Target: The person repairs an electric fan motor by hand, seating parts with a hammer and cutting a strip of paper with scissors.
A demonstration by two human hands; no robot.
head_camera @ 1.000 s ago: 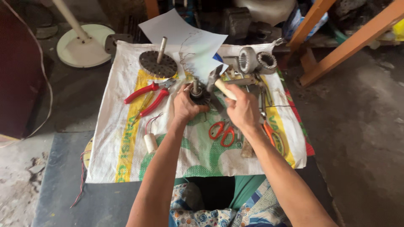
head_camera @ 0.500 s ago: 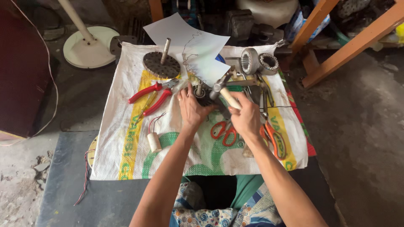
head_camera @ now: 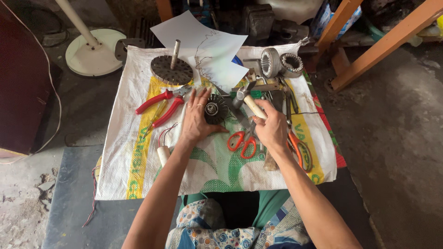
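Left hand (head_camera: 197,117) lies flat and open on a woven sack (head_camera: 138,152), with its fingers spread and its fingertips touching the left side of a small dark round motor part (head_camera: 215,109). That round part sits in the middle of the sack, between the two hands. The right hand (head_camera: 272,129) is closed around the pale wooden handle of a hammer (head_camera: 247,99), and the hammer's metal head is just to the right of the round part, a little farther away. Orange-handled scissors (head_camera: 242,142) lie on the sack just near of the round part, between the two wrists. Red-handled pliers (head_camera: 161,102) lie to the left of the left hand. A small white tube with red wires (head_camera: 163,154) lies near the left forearm. At the far side of the sack, a flat dark disc with a metal rod (head_camera: 172,69) stands upright, and white paper sheets (head_camera: 207,46) lie beside it. Two grey metal rings (head_camera: 281,63) sit at the far right. A white round stand base (head_camera: 94,57) rests on the floor at the far left.
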